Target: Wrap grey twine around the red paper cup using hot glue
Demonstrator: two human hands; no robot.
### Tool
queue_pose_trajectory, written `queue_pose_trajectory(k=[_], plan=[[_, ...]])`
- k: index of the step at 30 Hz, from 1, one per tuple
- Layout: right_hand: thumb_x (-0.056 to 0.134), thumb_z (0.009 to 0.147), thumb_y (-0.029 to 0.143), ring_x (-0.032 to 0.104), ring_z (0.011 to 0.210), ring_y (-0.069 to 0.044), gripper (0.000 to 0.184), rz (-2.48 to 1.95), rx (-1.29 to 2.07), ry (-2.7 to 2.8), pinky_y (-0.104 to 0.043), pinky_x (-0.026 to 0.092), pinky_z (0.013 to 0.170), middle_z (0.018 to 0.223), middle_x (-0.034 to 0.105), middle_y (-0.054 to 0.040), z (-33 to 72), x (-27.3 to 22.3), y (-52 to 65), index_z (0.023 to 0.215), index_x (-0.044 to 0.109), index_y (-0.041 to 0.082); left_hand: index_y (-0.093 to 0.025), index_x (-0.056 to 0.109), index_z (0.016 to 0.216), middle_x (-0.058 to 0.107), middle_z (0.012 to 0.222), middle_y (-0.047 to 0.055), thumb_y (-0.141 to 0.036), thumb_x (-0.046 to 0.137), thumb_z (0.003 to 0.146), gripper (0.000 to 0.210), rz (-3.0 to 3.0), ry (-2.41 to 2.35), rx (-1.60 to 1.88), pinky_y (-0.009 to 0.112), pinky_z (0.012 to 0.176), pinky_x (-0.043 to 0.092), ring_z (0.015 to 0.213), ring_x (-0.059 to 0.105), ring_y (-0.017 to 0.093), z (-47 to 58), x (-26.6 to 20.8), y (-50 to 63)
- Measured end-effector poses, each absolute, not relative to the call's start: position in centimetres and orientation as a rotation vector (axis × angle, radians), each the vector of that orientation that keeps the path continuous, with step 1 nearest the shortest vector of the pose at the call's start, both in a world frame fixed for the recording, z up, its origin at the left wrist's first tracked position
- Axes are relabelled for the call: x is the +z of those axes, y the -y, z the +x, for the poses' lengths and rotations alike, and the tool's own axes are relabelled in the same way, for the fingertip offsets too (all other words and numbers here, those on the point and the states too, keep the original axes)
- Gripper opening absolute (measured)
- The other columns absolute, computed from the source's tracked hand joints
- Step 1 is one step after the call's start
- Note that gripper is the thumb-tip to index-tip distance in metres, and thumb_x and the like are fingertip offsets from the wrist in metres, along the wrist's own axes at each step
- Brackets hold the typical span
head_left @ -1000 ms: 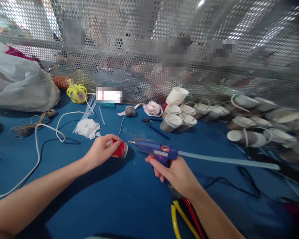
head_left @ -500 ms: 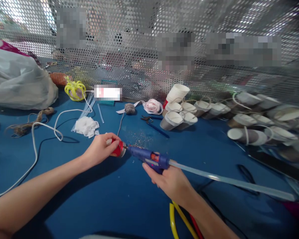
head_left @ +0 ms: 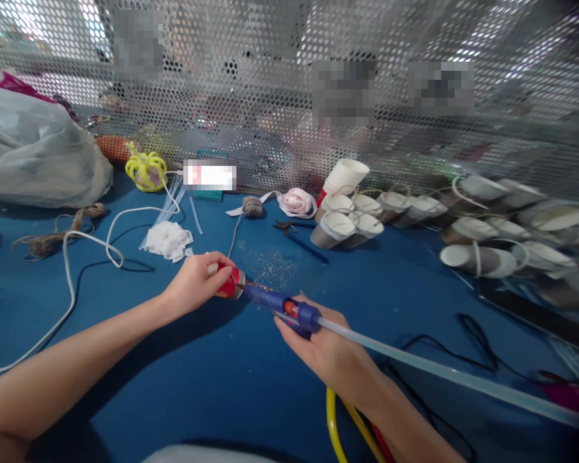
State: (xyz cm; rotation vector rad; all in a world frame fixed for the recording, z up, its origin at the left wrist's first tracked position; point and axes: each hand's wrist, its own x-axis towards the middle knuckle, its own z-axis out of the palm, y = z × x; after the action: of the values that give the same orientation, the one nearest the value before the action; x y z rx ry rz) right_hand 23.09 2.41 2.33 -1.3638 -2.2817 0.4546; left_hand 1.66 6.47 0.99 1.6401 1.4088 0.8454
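My left hand [head_left: 200,281] is closed around a small red paper cup [head_left: 230,283] that lies on its side, its pale end facing right. My right hand [head_left: 325,341] grips a blue hot glue gun [head_left: 275,301], whose nozzle points left and meets or nearly meets the cup's end. From the back of the gun a long translucent glue stick [head_left: 415,363] runs out to the lower right. Grey twine leads from behind the cup up to a ball of twine [head_left: 253,206].
Pliers [head_left: 302,241] and a pink ribbon roll [head_left: 296,202] lie beyond the gun. Cups wrapped in twine [head_left: 335,230] fill the right back. A white cord [head_left: 67,276] loops at left near crumpled white material [head_left: 168,240]. A perforated metal screen [head_left: 270,77] closes off the back.
The glue gun's rear has swung slightly left and the glue stick's far end has dropped lower. My left hand keeps the cup in nearly the same place.
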Motion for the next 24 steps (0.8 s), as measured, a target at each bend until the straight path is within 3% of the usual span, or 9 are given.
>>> queue_pose_trajectory(k=[13,24], plan=[[0.046,0.080,0.023,0.052,0.056,-0.015,0.011,-1.337,0.421,2.352,-0.028,0.042,0.056,0.063,0.057,-0.0008,23.0,2.7,-2.2,0.069,0.046,0.021,-0.015,0.063,0.082,0.068,0.073,0.005,-0.028,0.046,0.078,0.022,1.687,-1.379,0.901,0.023,0.058,0.050,0.065,0.063,0.016,1.4,0.2,-6.7],[0.051,0.077,0.028,0.058,0.059,-0.018,0.009,-1.402,0.417,2.171,-0.027,0.047,0.056,0.064,0.061,-0.0037,23.2,2.7,-2.5,0.071,0.056,0.022,-0.017,0.063,0.090,0.069,0.083,0.005,-0.025,0.047,0.080,0.021,1.852,-1.270,0.962,0.023,0.066,0.047,0.072,0.062,0.015,1.2,0.1,-5.5]])
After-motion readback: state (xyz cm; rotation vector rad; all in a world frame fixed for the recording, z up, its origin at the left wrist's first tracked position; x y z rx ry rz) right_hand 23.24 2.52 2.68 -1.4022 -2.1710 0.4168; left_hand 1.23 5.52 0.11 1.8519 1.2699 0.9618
